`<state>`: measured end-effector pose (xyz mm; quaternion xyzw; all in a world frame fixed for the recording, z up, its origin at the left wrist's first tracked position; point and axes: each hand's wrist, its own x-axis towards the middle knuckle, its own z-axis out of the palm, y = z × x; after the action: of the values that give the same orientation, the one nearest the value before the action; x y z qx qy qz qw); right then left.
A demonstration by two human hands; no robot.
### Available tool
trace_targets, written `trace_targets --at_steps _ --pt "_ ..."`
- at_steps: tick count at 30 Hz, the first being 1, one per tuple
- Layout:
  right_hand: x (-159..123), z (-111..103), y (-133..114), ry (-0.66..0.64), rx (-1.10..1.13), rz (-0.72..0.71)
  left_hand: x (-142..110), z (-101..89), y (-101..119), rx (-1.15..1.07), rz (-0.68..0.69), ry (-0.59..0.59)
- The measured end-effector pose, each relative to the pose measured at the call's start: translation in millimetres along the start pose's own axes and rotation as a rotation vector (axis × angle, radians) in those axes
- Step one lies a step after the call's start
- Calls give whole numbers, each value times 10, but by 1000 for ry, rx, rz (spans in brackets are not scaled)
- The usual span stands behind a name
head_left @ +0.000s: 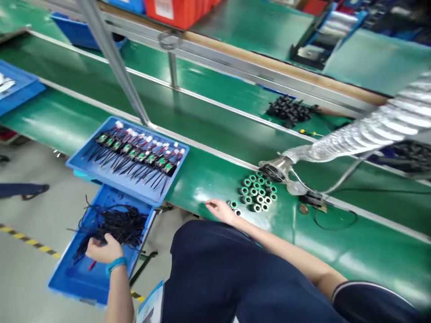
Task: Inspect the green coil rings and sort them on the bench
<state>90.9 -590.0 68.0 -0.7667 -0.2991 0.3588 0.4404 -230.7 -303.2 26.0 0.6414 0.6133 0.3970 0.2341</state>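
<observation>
My left hand [105, 249], with a teal band at the wrist, is over the lower blue tray [96, 287] at the near edge of a heap of black cables [124, 224]. Its fingers are curled; what they hold, if anything, is hidden. A small red piece [92, 265] shows just below that hand. My right hand [220, 211] is at the front edge of the green bench [191, 179], its fingers drawn together with nothing visible in them. Beside its wrist are two small ring-ended round parts [233, 205], and several more such parts [257, 190] stand grouped farther right.
An upper blue tray [111, 168] holds a row of small circuit boards with wires and white connectors. A silver flexible duct [363, 130] reaches down near the round parts. A metal post [117, 67] rises behind the tray. Black parts [291, 111] lie farther back, near a red bin [178, 13].
</observation>
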Motion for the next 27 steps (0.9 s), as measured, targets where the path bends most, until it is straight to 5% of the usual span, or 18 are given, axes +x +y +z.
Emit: trace_targets --at_steps 3,6,8,11,18,23,27 --pt "-393 -313 515 323 25 137 -390 488 499 -17 251 -86" --pt "-781 -431 967 601 90 290 -1028 1111 1225 -97 664 -536" --pt "-961 -415 1187 737 135 367 -1515 1492 1692 -88 1033 -976" --pt "-1066 -319 1382 854 201 430 -2174 1912 2190 -119 1338 -1254" --pt "-1092 -215 1518 930 446 474 -2970 2473 2534 -6 2009 -1485" --pt "-1321 -206 1550 931 685 517 -3102 2736 2645 16 2206 -1575" --pt "-1428 -222 1504 927 850 531 -3138 2709 2716 18 2250 -1616"
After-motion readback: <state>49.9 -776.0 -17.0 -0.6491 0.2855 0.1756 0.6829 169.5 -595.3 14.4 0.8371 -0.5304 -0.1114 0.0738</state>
